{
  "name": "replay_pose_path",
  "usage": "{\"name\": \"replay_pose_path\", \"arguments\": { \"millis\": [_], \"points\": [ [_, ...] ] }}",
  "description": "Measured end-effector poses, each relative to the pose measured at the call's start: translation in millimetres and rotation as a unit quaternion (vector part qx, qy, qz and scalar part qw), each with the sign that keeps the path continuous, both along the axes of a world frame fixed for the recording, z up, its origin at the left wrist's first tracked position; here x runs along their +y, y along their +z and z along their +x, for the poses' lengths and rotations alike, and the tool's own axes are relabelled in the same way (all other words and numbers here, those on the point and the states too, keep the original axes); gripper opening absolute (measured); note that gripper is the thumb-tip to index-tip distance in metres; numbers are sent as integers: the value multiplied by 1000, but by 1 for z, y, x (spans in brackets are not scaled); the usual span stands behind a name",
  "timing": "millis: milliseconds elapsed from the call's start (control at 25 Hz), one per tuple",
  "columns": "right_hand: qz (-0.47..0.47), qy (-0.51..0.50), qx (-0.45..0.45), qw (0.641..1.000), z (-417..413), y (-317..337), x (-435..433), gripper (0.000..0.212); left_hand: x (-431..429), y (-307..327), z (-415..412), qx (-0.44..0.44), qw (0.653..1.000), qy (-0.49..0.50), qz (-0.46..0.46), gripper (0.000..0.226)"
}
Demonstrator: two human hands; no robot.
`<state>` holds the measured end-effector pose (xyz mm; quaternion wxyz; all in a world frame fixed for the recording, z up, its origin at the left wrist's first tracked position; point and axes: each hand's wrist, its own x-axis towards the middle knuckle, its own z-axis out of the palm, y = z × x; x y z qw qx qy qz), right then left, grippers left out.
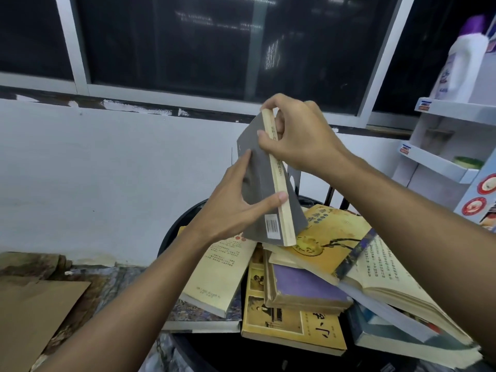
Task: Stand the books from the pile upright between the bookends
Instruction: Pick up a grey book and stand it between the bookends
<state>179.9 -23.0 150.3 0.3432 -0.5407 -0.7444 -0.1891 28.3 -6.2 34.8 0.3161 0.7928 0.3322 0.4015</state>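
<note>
1. Far left, a flat sheet of brown cardboard [35, 315] lies on a mottled, worn-looking surface below the white wall. Nothing is on it.

2. Next over, the person's left hand [228, 208] comes up from the lower left and grips a grey paperback book with a cream spine and a barcode [261, 189]. The fingers lie flat on the cover and the thumb presses across the spine near the bottom end, so it's closed on the book, not spread.

3. That grey book is held up in the air, tilted, its lower corner just above the pile and its top end leaning left toward the window.

4. The right hand [300, 135] reaches in from the right and pinches the top end of the same book, thumb on one side and fingertips curled over the edge.

5. Behind the book, a dark metal bookend [294, 181] peeks out, mostly hidden. Can't tell if a second one is there.

6. Below sits the messy pile of books [303, 291] on a round black table [177, 226]: a cream one at left, a yellow one with black characters in front, a purple one on top of that, an orange-yellow one above it, and an open book at right.

7. Far right, a white shelf unit [440, 162] holds a white bottle with a purple cap [464, 65].
</note>
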Motion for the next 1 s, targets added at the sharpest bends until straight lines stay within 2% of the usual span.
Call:
{"name": "replay_pose_path", "arguments": {
  "millis": [120, 360, 600, 840, 1000],
  "points": [
    [51, 34, 9, 998, 5, -2, -11, 34, 0, 6, 10, -25, 1000, -9, 12, 116],
    [38, 43, 13, 998, 21, -19, -42, 36, -10, -4, 27, -41, 998, -45, 25, 121],
    [-46, -30, 22, 998, 23, -15, -56, 53, -13, -8, 34, -39, 997, -63, 35, 119],
    [-35, -63, 23, 997, 20, -13, -48, 50, -7, -7, 35, -37, 997, -66, 34, 118],
    [-29, -77, 38, 996, 21, -11, -33, 48, 8, -4, 30, -3, 997, -59, 51, 114]
  ]
}}
